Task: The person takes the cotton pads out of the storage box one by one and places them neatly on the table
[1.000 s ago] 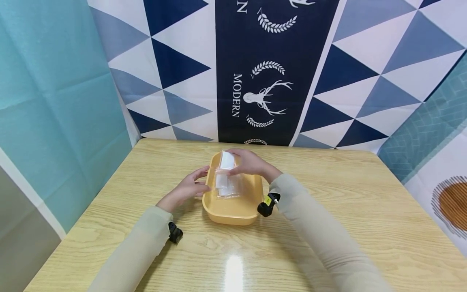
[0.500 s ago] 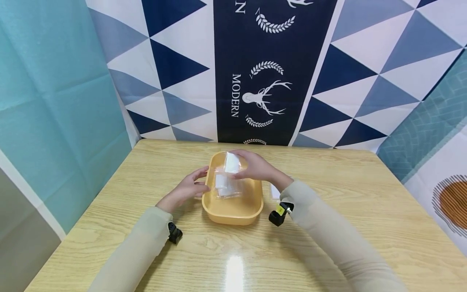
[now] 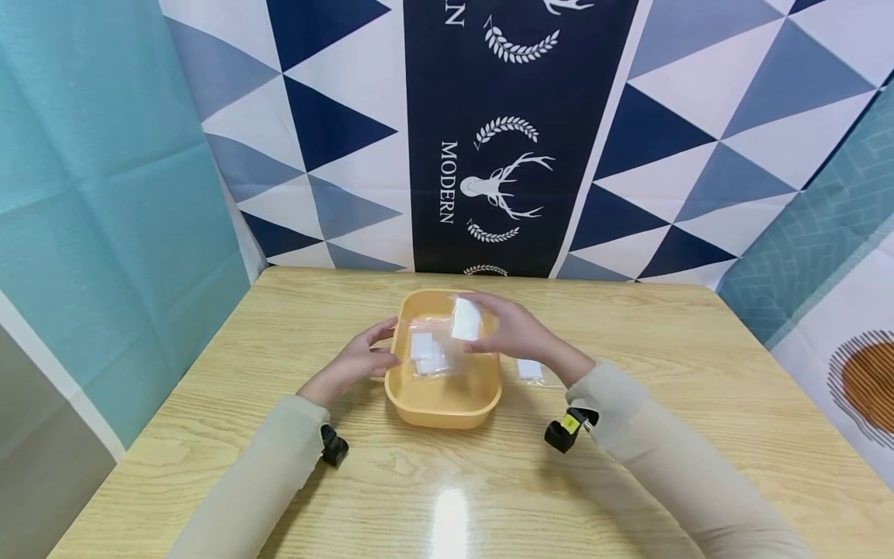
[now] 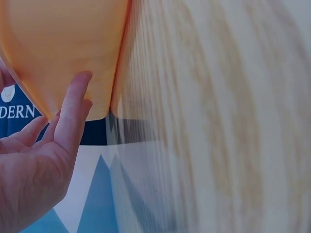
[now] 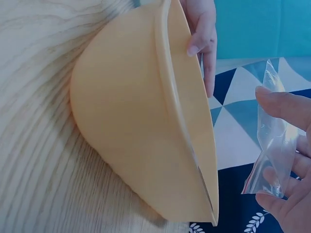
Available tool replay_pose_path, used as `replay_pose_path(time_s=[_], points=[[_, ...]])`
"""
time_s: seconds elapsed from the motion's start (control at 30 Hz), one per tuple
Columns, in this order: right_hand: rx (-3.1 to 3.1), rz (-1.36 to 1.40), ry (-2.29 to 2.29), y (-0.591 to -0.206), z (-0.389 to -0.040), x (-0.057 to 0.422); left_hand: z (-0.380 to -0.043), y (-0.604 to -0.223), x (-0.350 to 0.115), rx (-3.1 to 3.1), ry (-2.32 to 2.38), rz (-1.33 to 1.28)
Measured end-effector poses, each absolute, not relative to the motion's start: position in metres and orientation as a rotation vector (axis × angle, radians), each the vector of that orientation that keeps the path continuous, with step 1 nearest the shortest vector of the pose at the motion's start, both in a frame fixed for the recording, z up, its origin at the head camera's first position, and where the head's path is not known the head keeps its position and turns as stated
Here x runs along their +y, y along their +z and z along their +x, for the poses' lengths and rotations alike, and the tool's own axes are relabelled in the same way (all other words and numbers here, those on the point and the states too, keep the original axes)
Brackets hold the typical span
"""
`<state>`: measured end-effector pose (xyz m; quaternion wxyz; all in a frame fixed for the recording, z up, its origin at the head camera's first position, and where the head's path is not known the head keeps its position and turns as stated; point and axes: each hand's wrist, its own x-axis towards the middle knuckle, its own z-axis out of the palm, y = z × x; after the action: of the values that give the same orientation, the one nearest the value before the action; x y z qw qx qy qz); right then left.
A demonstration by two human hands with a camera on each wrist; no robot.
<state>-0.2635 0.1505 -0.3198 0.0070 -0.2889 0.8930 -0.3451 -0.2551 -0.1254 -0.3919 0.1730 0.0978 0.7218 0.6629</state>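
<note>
A yellow-orange plastic basin (image 3: 447,407) sits on the wooden table; it looks tilted in the wrist views because of the camera angle. My left hand (image 3: 359,361) holds its left side, thumb at the rim and fingers against the outer wall. Over the basin's right rim, my right hand (image 3: 513,334) pinches a small clear zip bag (image 5: 277,145) with a white piece inside, as the head view shows. More clear bags with white pieces (image 3: 421,346) lie overlapping on the basin floor. Another bagged white piece (image 3: 529,369) lies on the table, partly behind my right forearm.
The wooden table (image 3: 670,373) extends around the basin on all sides. A patterned cloth (image 3: 335,116) hangs behind its far edge, with a teal cloth (image 3: 105,171) at the left. Black wrist cameras (image 3: 562,433) stick out beneath both sleeves.
My right hand has moved rightward with its bag, from the basin's far left part to its right rim. The bag on the table has come into view. My left hand stays put.
</note>
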Motion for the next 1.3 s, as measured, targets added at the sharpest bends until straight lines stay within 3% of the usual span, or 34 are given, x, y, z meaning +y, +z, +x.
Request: replay_pose_path(time_s=[0.63,1.3], points=[[2.85,-0.724,-1.097,-0.326,-0.245,0.203,-0.254,-0.39,-0.128,2.059,1.872,0.247],[2.91,-0.559,-1.082,-0.356,-0.232,0.266,-0.255,-0.391,-0.128,2.035,1.878,0.283]])
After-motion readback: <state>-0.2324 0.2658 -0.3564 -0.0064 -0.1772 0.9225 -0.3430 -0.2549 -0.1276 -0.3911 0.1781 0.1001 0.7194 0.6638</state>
